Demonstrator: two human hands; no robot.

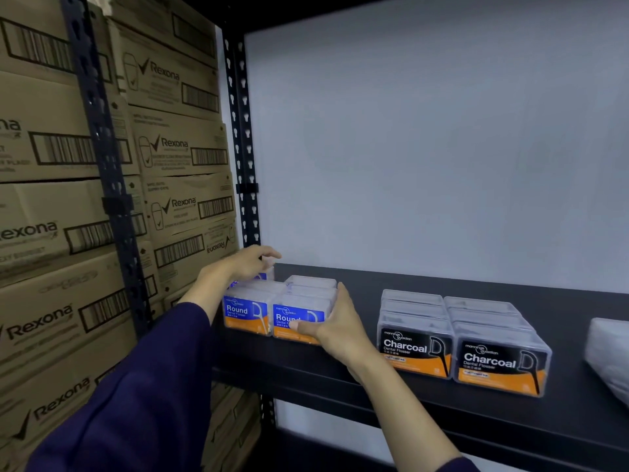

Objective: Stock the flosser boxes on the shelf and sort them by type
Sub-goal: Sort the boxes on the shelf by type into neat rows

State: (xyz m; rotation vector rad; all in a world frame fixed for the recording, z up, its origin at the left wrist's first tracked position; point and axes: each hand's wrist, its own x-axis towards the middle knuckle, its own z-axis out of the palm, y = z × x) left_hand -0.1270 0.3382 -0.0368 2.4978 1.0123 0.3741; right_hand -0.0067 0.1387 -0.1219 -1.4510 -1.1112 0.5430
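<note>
Stacks of brown Rexona cartons point(51, 212) fill the whole left side, barcodes facing out, behind a dark perforated upright post point(102, 141). Plain white wall point(425, 137) at the back. Clear plastic bag point(609, 352) far right.

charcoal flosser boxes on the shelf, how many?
6 visible, in two side-by-side rows of three running front to back on the shelf: left row front box, right row front box. Only the front labels read Charcoal; those behind show just clear tops.
</note>
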